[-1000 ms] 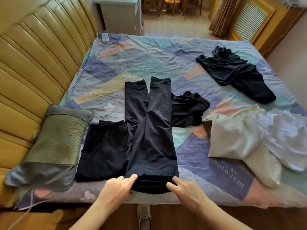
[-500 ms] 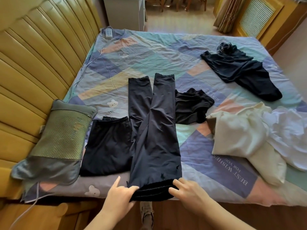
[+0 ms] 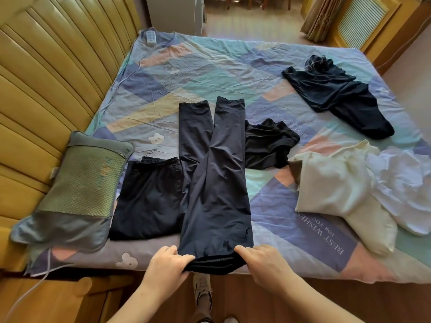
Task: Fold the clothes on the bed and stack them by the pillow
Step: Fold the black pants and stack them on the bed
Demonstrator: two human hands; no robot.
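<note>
Dark navy trousers (image 3: 215,183), thin smooth fabric, lay lengthwise at the near middle of the bed (image 3: 210,66), legs stretched toward the far side and parted at the cuffs, ribbed elastic waistband overhanging the near edge. Left hand (image 3: 166,264) gripped the waistband's left corner, fingers curled over the cloth; right hand (image 3: 263,264) gripped the right corner, fingers bent over the fabric, the thumb not visible. Folded dark garment (image 3: 147,199), roughly rectangular with a gathered waistband at its far end, lay flat just left of the trousers, touching them, beside the pillow (image 3: 74,192). Pillow: oblong, green quilted mesh centre, grey satin borders, set against the padded yellow headboard (image 3: 46,89) at the left. Small black garment (image 3: 268,145), crumpled, lay just right of the trouser legs. Larger black garment (image 3: 338,99), loosely spread, lay at the far right. Cream garment (image 3: 333,187), soft and bunched, lay at the near right, touching a rumpled white garment (image 3: 405,187) at the right edge. Bedsheet: creased cotton, pastel geometric patches, printed lettering and bear motifs. White remote (image 3: 151,37) rested at the far left corner.
</note>
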